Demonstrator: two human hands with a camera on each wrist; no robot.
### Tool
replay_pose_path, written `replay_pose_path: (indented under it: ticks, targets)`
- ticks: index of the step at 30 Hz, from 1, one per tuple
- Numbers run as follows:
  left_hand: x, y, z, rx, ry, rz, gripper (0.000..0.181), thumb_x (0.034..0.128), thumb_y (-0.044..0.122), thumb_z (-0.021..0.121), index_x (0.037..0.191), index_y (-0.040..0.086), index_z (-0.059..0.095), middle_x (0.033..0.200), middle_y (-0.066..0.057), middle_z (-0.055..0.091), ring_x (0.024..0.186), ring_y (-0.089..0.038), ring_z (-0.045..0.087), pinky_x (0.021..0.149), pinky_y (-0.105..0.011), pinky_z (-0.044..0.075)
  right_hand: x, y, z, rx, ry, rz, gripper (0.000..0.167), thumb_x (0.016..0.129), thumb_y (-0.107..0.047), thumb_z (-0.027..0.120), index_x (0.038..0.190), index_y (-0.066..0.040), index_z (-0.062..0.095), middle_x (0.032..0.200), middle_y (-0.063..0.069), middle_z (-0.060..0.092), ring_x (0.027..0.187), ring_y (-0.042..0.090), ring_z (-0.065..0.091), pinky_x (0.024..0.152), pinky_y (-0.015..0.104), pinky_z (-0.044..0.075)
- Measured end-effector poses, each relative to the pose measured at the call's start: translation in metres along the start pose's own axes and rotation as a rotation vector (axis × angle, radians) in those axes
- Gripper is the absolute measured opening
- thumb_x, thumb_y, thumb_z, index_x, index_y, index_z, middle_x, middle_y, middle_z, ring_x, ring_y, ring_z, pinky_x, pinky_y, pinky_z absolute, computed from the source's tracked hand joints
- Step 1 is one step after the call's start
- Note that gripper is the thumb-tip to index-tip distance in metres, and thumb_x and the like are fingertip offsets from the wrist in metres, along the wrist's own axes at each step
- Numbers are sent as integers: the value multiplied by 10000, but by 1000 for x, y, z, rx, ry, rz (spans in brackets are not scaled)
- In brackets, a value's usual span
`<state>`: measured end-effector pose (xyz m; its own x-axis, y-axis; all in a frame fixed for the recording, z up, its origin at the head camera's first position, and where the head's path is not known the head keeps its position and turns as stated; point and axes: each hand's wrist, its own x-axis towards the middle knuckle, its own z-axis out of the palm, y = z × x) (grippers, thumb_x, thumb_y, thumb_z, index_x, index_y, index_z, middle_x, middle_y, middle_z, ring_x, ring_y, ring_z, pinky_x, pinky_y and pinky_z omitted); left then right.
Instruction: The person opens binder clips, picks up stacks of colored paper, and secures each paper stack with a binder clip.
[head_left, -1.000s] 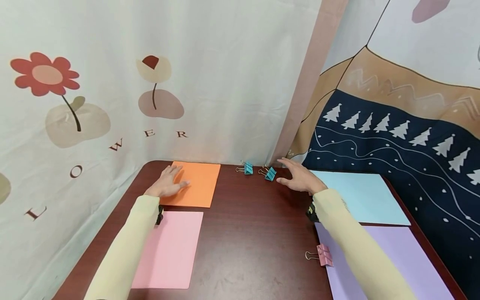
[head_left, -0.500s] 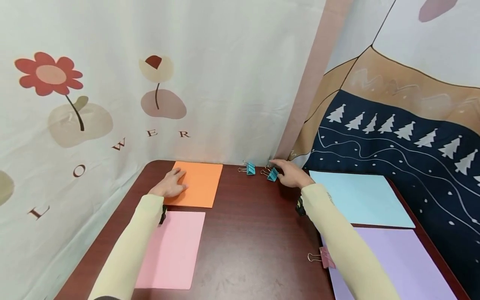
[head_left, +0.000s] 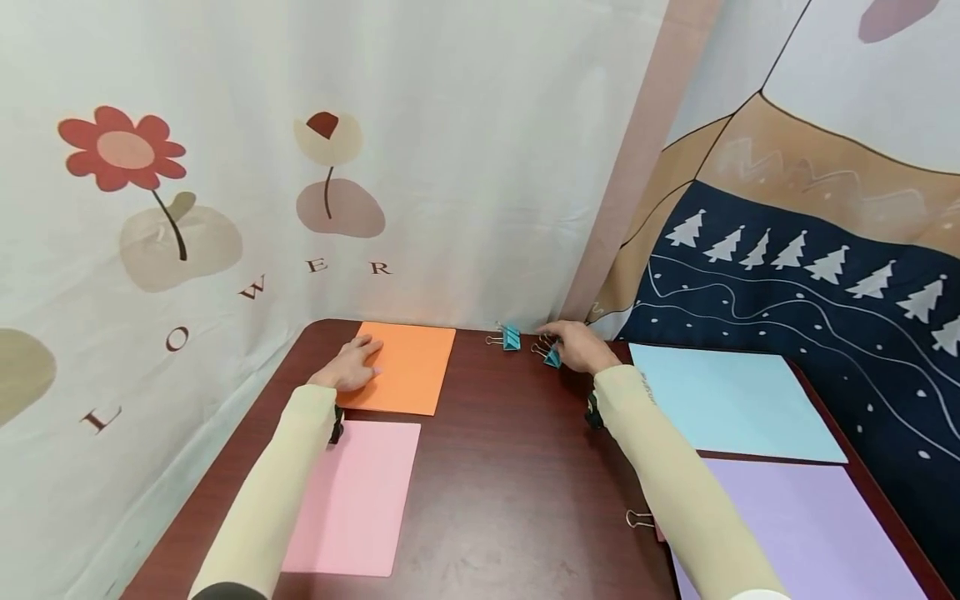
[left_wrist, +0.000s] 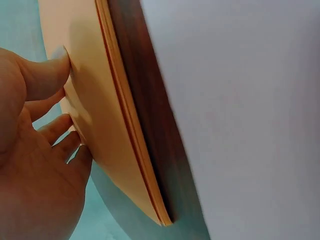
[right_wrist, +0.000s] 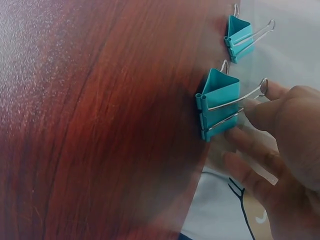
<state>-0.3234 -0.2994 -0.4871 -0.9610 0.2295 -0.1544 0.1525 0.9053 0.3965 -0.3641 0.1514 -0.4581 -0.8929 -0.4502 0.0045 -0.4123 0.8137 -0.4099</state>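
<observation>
My left hand (head_left: 351, 367) rests on the orange paper (head_left: 412, 367) at the table's far left, fingers loosely bent. In the left wrist view, the thumb of my left hand (left_wrist: 45, 115) touches the top of the orange stack (left_wrist: 95, 100), with the other fingertips along its edge. Near the far edge, my right hand (head_left: 581, 346) is at the nearer of two teal binder clips (head_left: 552, 357). The right wrist view shows thumb and index finger of my right hand (right_wrist: 280, 130) pinching the wire handle of that clip (right_wrist: 220, 100); its other fingers are spread below.
The other teal clip (head_left: 511, 337) lies just left. Pink paper (head_left: 360, 500) is nearer on the left; light blue paper (head_left: 742, 400) and purple paper (head_left: 810, 525) lie on the right. A pink clip's wire handle (head_left: 639, 520) shows beside my right sleeve. Curtains border the table (head_left: 510, 483).
My right hand has moved left to the nearer teal clip, and its fingers have closed on the handle. The left hand's fingers have bent a little on the orange paper.
</observation>
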Motion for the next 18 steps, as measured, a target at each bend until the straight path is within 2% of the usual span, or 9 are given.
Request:
replay_pose_path:
  ticks: [6,14,18]
  targets:
    - [1,0,-2,-7,-17,-1,614,1028,135,542,1572,-42,317,1654,-328,149,1516,-552,127,1222,-667,191,-2,2,1,-7,23,-4,377,1029,-65,574,1392,-142,637,1370,130,652,1172,280,632,984,462,536]
    - [-1,-5,-2,-30,32,9,597,986,59,594,1537,-50,393,1623,-324,245,1492,-559,199,1200,-651,258,-5,1,-5,-16,33,11,247,1027,-152,625,1264,-114,683,1202,121,709,1016,256,655,905,452,549]
    - [1,-1,-2,-70,75,-35,599,953,21,630,1516,-50,433,1619,-307,279,1499,-536,210,1214,-632,251,-7,3,-10,-3,56,12,156,1010,-161,657,1155,-109,686,1105,101,721,938,233,650,853,421,542]
